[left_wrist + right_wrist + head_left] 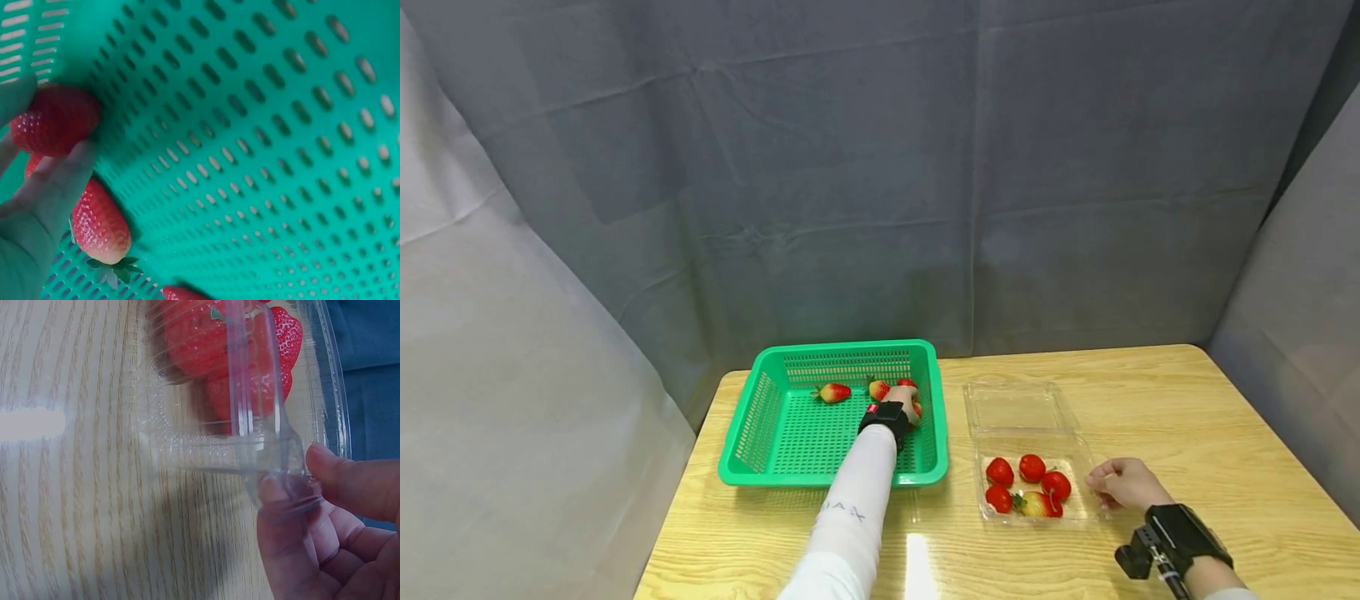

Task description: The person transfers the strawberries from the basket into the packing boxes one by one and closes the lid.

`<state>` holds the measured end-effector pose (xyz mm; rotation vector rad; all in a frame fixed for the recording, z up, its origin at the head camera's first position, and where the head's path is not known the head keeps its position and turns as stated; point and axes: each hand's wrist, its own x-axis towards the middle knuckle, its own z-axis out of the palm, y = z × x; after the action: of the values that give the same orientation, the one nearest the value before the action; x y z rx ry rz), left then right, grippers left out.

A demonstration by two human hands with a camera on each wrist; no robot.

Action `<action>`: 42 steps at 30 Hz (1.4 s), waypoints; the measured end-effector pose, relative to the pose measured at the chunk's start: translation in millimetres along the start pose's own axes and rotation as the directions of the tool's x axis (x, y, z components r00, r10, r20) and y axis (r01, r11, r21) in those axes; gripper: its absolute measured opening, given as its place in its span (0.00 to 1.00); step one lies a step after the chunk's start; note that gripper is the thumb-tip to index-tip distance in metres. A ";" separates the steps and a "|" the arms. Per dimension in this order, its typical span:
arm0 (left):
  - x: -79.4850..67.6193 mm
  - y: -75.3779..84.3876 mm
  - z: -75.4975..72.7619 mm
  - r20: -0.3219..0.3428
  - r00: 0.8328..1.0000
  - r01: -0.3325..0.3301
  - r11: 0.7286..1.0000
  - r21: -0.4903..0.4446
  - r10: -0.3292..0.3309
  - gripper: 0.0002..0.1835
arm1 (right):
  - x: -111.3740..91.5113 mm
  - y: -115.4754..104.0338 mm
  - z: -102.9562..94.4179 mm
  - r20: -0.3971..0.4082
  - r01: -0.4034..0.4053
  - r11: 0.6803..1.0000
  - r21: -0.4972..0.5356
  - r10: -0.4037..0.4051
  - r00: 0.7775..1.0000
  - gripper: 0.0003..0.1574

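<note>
My left hand [906, 398] reaches into the right side of a green basket [797, 442]. In the left wrist view its fingers and thumb grip a red strawberry [59, 119] close to the basket's slotted wall. Just below the fingers lies another strawberry [101, 222], pale at its leafy end. At the right, my right hand [1129, 483] pinches the rim corner of a clear plastic clamshell box [284, 503] between thumb and fingers. The box stands open, its lid [1011, 408] folded back. Several red strawberries [1032, 468] sit inside, among them a yellowish-red strawberry [1034, 504].
One more red-and-yellow strawberry [832, 392] lies at the back of the basket, left of my hand. Basket and box stand side by side on a wooden table [1195, 417]. A grey cloth [850, 208] hangs behind the table, with pale cloth at both sides.
</note>
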<state>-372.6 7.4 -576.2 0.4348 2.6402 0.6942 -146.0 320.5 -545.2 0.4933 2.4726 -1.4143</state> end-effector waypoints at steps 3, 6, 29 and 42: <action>-19.0 9.0 -9.6 -0.055 0.998 -0.035 0.999 -0.040 0.033 0.21 | -0.5 1.3 0.1 -0.004 -0.003 1.000 -0.003 0.003 1.000 0.10; -30.8 18.2 -26.2 -0.160 0.985 -0.068 0.998 0.009 0.069 0.17 | -0.8 2.2 -0.1 -0.004 0.001 1.000 -0.010 -0.001 1.000 0.09; -95.0 212.3 10.3 0.128 0.792 -0.591 0.699 0.402 0.596 0.25 | -0.9 2.6 -4.9 0.017 0.002 1.000 0.015 -0.002 1.000 0.09; -86.0 186.1 108.0 0.113 0.856 -0.475 0.682 0.556 0.505 0.22 | -0.9 3.5 -5.2 0.007 0.016 1.000 0.017 -0.016 1.000 0.08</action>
<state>-213.8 172.8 -542.9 1.3561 2.7517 0.0079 -144.0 326.5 -545.0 0.4720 2.4657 -1.4423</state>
